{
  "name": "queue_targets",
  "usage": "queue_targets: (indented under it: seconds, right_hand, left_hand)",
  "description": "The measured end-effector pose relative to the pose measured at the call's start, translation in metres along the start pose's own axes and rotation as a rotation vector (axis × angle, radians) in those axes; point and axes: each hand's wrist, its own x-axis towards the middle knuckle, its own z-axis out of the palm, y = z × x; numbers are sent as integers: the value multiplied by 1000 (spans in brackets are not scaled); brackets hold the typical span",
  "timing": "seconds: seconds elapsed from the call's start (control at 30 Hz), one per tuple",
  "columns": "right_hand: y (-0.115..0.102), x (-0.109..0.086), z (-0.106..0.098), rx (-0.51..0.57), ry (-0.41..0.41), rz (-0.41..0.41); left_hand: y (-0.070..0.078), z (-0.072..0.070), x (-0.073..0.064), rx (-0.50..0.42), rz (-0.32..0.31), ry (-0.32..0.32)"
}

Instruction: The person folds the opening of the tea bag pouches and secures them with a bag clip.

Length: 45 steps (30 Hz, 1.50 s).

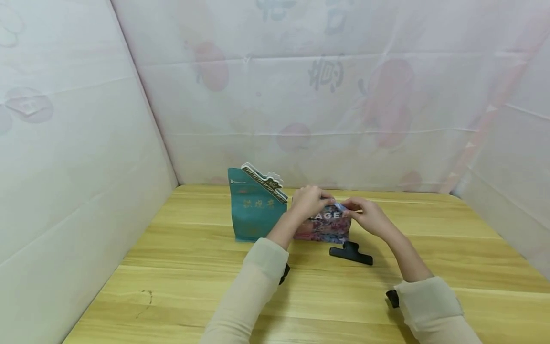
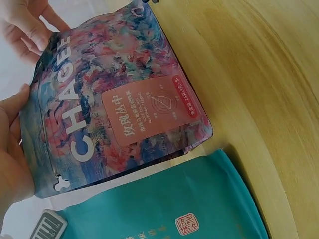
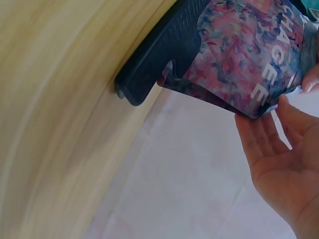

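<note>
A pink and blue patterned tea bag (image 1: 324,229), printed CHAGEE, stands on the table. Its top edge is between both hands. The left hand (image 1: 308,201) pinches the top edge on its left side; in the left wrist view the thumb lies against the bag's front. My right hand (image 1: 368,217) grips the top right corner between thumb and fingers, as the right wrist view of the bag (image 3: 239,55) also shows. A black bag clip (image 1: 351,253) lies on the wood just in front of the bag.
To the left stands a teal tea bag (image 1: 253,210) with an ornate slanted strip (image 1: 264,182) over its top right corner. Pale printed cloth (image 1: 301,110) encloses the wooden table (image 1: 180,267) at the back and sides.
</note>
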Motion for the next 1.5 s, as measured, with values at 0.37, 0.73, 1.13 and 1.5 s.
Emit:
queue_targets:
  seconds: [0.37,0.73,1.13,1.5]
  right_hand:
    - [-7,-12,-18,5,-34,29]
    - [-22,-22,-36,-219,-94,1]
    - [-7,-23,-7,-325,-371,13]
    - [-1,-23,16,-436,-494,133]
  left_hand:
    - [2,1,1,-10,-7,1]
    - [-1,-1,0,3,-14,11]
    - [-1,-1,1,-4,-16,-1]
    - [1,-2,0,-3,-12,-5]
